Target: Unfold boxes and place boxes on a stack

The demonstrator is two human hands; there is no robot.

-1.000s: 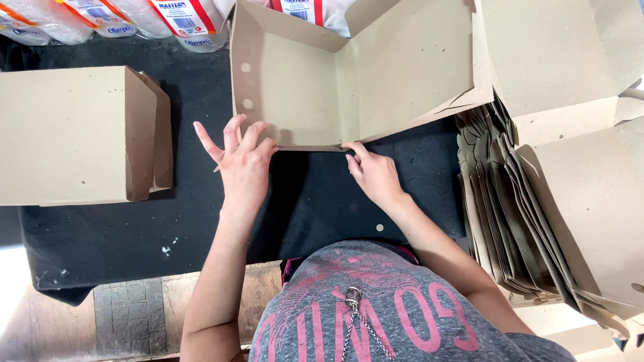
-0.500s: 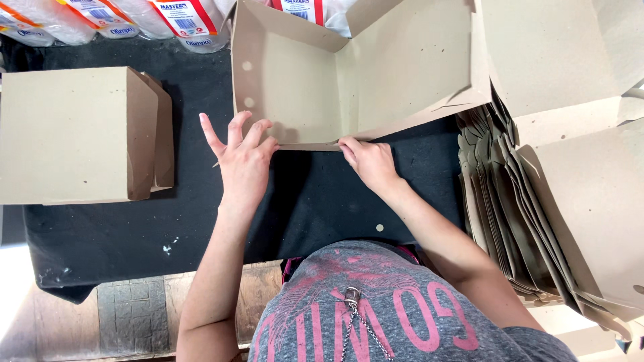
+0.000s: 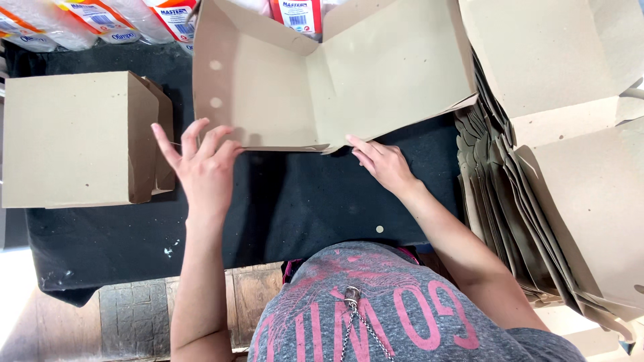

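A brown cardboard box blank (image 3: 322, 80), partly folded with its panels standing up, lies on a black cloth-covered table (image 3: 302, 201) in front of me. My left hand (image 3: 201, 164) is spread flat with fingers apart at the blank's near left edge. My right hand (image 3: 379, 161) rests its fingertips on the near edge of the blank at the middle fold. Neither hand grips anything.
A folded brown cardboard box (image 3: 80, 137) sits at the left. A thick stack of flat cardboard blanks (image 3: 557, 181) lies at the right. Plastic-wrapped packages (image 3: 100, 20) line the far edge. A wooden bench edge (image 3: 134, 315) runs along the near side.
The cardboard blank has opened a little wider and slid slightly away. My left hand has shifted left along its edge; my right hand stays at the middle fold.
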